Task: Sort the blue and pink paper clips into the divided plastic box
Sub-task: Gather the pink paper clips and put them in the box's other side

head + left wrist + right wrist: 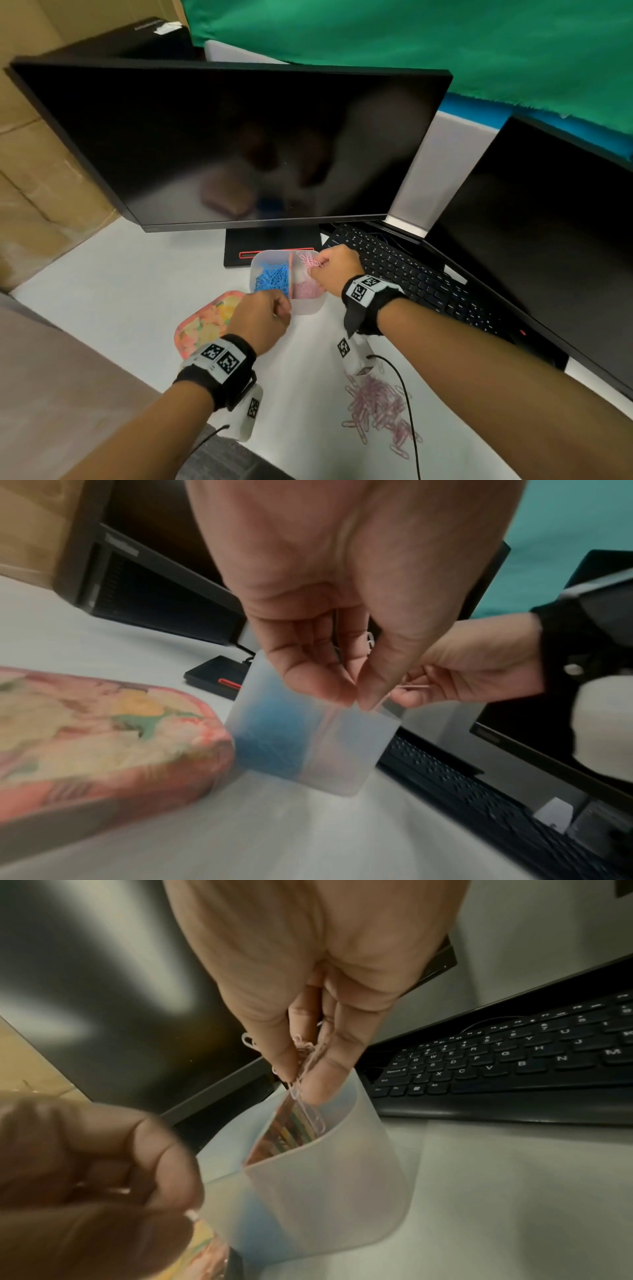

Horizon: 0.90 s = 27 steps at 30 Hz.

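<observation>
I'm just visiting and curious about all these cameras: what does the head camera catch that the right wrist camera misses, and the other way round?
Only the head view shows the loose pile of pink clips left on the table, and the blue clips in the box's left compartment. Only the right wrist view shows, up close, the pink clips pinched in the right hand and hanging into the box. Both show the plastic box, the keyboard, and the left hand beside the box.

A white desk [137,284] is occupied by a divided box [308,305], a floral tin [202,325] and a keyboard [411,274] toward its far edge. Loose pink clips [376,407] are scattered near the front edge.
</observation>
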Each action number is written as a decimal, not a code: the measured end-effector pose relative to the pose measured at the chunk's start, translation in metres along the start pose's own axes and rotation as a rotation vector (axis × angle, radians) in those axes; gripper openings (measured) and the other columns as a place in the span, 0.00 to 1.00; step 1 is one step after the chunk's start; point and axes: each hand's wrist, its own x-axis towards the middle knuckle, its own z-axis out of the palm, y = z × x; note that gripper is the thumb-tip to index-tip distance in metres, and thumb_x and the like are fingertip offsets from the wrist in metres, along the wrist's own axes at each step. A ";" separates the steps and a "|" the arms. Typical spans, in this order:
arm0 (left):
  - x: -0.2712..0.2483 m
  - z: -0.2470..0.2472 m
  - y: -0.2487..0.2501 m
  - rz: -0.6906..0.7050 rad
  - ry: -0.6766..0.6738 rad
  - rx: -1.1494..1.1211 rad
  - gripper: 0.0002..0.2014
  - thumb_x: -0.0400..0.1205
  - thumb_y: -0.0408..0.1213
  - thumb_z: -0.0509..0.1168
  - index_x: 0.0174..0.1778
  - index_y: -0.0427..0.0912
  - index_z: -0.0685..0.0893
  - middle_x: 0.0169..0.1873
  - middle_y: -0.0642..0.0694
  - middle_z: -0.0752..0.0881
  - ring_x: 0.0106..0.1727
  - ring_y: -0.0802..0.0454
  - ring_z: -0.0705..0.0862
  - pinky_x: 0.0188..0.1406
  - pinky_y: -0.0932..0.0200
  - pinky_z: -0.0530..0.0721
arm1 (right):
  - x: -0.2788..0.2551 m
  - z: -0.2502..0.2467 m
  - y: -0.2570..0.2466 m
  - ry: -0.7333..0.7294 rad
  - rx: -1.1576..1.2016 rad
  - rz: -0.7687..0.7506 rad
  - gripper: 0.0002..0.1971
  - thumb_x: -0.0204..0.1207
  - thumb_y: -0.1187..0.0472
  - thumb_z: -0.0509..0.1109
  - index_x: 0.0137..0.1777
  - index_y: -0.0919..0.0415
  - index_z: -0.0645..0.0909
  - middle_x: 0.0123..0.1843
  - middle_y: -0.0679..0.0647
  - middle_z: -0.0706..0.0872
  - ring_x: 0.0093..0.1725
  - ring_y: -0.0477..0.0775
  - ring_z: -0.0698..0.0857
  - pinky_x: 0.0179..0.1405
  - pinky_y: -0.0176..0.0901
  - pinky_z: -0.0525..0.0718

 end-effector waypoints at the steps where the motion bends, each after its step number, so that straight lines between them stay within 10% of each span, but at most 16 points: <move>1: -0.002 0.003 -0.003 0.008 -0.018 -0.001 0.06 0.76 0.33 0.67 0.36 0.49 0.84 0.32 0.55 0.86 0.37 0.54 0.84 0.40 0.64 0.82 | 0.003 0.002 0.001 -0.003 -0.015 0.023 0.04 0.68 0.66 0.73 0.35 0.64 0.88 0.33 0.58 0.89 0.39 0.57 0.90 0.43 0.45 0.90; 6: -0.007 0.021 -0.003 0.045 -0.110 0.052 0.06 0.75 0.33 0.68 0.39 0.51 0.83 0.35 0.55 0.84 0.38 0.55 0.81 0.38 0.67 0.76 | -0.002 -0.005 0.012 -0.009 0.008 0.119 0.16 0.68 0.61 0.75 0.57 0.59 0.87 0.55 0.55 0.89 0.53 0.54 0.88 0.57 0.42 0.86; 11: -0.006 0.038 0.012 0.130 -0.252 0.127 0.06 0.75 0.34 0.68 0.45 0.49 0.85 0.40 0.53 0.85 0.42 0.54 0.81 0.43 0.64 0.78 | -0.026 -0.026 0.032 0.008 0.161 0.090 0.13 0.69 0.66 0.70 0.52 0.58 0.88 0.41 0.51 0.89 0.49 0.58 0.90 0.58 0.50 0.87; 16: -0.015 0.065 0.027 0.218 -0.463 0.269 0.18 0.75 0.38 0.66 0.61 0.50 0.81 0.55 0.51 0.84 0.57 0.49 0.82 0.57 0.59 0.80 | -0.084 -0.041 0.094 -0.090 -0.149 0.077 0.17 0.78 0.67 0.61 0.64 0.55 0.83 0.62 0.54 0.87 0.59 0.53 0.86 0.61 0.42 0.84; 22: -0.047 0.104 0.037 0.412 -0.678 0.579 0.40 0.81 0.37 0.60 0.84 0.38 0.44 0.85 0.40 0.43 0.85 0.45 0.45 0.84 0.50 0.54 | -0.153 -0.018 0.168 -0.420 -0.422 -0.012 0.35 0.80 0.70 0.57 0.84 0.53 0.48 0.86 0.49 0.44 0.85 0.50 0.46 0.83 0.44 0.49; 27: -0.068 0.124 0.034 0.617 -0.720 0.565 0.39 0.80 0.32 0.57 0.85 0.39 0.43 0.85 0.44 0.44 0.85 0.50 0.41 0.83 0.60 0.40 | -0.183 -0.006 0.185 -0.436 -0.373 -0.201 0.35 0.80 0.69 0.58 0.84 0.57 0.49 0.86 0.49 0.50 0.84 0.49 0.53 0.81 0.33 0.47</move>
